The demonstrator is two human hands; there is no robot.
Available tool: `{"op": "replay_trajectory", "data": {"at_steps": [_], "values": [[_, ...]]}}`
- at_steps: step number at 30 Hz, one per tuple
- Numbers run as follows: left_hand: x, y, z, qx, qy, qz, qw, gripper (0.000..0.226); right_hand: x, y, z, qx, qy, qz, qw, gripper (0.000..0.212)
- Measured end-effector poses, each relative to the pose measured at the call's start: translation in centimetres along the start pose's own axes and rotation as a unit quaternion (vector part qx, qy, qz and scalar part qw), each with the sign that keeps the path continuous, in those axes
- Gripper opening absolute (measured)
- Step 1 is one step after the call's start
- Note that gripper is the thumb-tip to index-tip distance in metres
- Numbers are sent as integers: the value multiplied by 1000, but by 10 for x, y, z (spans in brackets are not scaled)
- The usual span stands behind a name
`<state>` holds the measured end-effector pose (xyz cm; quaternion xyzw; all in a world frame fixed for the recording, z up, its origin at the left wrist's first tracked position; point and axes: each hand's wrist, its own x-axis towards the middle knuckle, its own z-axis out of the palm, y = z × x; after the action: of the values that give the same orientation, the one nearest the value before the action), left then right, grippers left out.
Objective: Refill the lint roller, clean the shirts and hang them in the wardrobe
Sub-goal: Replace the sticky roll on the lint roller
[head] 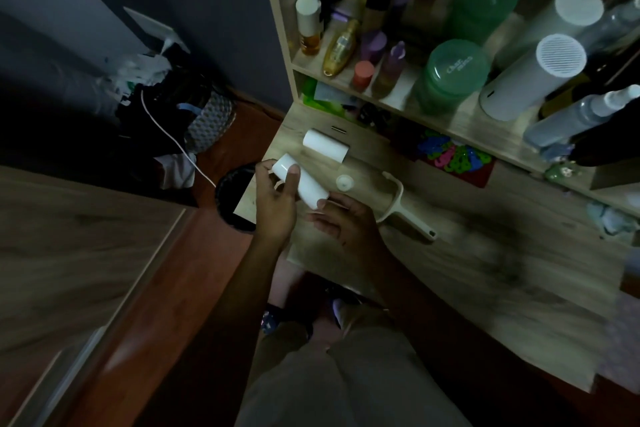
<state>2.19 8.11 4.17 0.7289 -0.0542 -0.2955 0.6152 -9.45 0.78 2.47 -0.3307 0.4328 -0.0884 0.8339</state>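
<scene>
The roll (304,185), a white cylinder, is held just above the near corner of the table (485,253), tilted with its far end up to the left. The left hand (277,199) clamps it, with the thumb across the top and the fingers (266,166) curled round the far end. The right hand (343,220) meets the near end with its thumb tip and its other fingers lie fairly straight beneath. Whether they pinch the roll or only steady it I cannot tell.

This looks like the refill step: a roll is in hand and not yet on the handle (412,220), which lies bare on the table just right of the right hand. I cannot tell whether the held roll is the fresh one or a spent core. If it is fresh, the next move calls for one hand to free itself, lift the handle, line its bar up with the roll's bore and slide it in. If it is spent, the bin (230,199) stands on the floor just past the table edge, beneath the left hand.

Counted:
- two rolls, one held and the second roll (325,146) lying on the table just beyond it
- one handle
- one small round cap (344,182) between the held roll and the handle
- one bin
- no shirts in view

On the shelf (346,88) behind stand two green jars (450,76) among bottles too crowded to count surely.
</scene>
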Motion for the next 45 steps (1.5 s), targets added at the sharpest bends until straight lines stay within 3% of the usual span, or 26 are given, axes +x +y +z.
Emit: {"op": "replay_trajectory", "data": {"at_steps": [5,9,13,16,19,21,22,24,25,27,30,31,34,36,40,43,45], "values": [[-5,-4,4,4,-10,30,999,17,-4,3,-10,22,18,-6,1000,19],[-6,-2,6,4,-10,41,999,19,-4,-4,-14,-30,34,-1,999,35],[-6,0,5,-4,-7,34,999,19,-2,-18,-19,-71,21,8,997,25],[-6,2,6,-15,-2,23,1000,17,0,-23,-24,5,-24,25,999,10],[-6,5,8,-21,2,23,1000,19,8,-25,-33,22,-27,26,999,14],[-7,5,9,-7,7,31,999,21,18,-23,-40,-36,14,13,999,25],[-7,4,9,-1,9,32,999,21,25,-19,-44,-134,50,-21,990,28],[-8,0,8,15,8,25,1000,18,41,-8,-53,-396,110,-133,902,30],[-9,-2,8,26,5,20,999,19,48,-4,-55,-468,118,-170,859,32],[-12,-5,11,41,1,18,999,26,59,0,-62,-544,120,-201,806,36],[-16,-11,11,48,0,22,999,26,84,3,-72,-702,185,-228,649,28],[-16,-12,9,53,1,22,998,25,91,4,-75,-737,193,-205,615,23],[-15,-15,5,49,5,10,999,22,103,13,-82,-780,162,-143,588,20],[-16,-12,4,30,10,-2,1000,25,108,18,-92,-780,152,-130,593,29],[-17,-7,-3,7,25,-7,1000,26,100,11,-91,-748,143,-104,640,36],[-17,-6,-9,-18,47,-21,999,32,81,3,-70,-627,176,-207,730,36],[-18,-3,-11,-39,66,-35,996,34,64,-1,-46,-489,144,-271,817,29]]}}
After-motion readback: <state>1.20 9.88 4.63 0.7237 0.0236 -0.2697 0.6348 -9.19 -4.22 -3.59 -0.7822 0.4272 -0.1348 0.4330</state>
